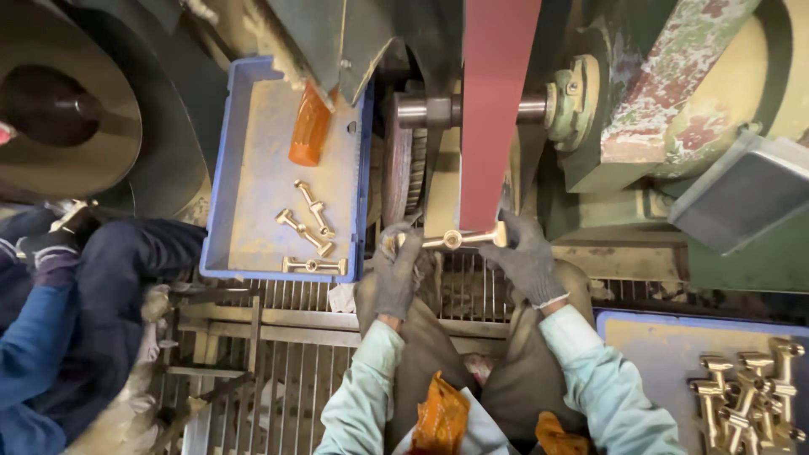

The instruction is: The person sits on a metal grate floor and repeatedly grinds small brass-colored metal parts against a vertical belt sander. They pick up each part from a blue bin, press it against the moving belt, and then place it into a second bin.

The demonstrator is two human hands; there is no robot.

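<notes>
Both my hands wear grey gloves and hold one brass fitting (453,240) crosswise by its two ends. My left hand (396,270) grips the left end, my right hand (527,253) grips the right end. The fitting's middle sits against the lower end of a dark red sanding belt (493,109) that runs upward over a steel shaft (425,109).
A blue tray (221,211) at left holds three brass fittings (308,223) and an orange bottle (309,131). Another blue tray (640,333) at lower right holds several brass fittings (750,396). A metal grate (295,337) lies below. Another person in dark blue (76,312) sits at left.
</notes>
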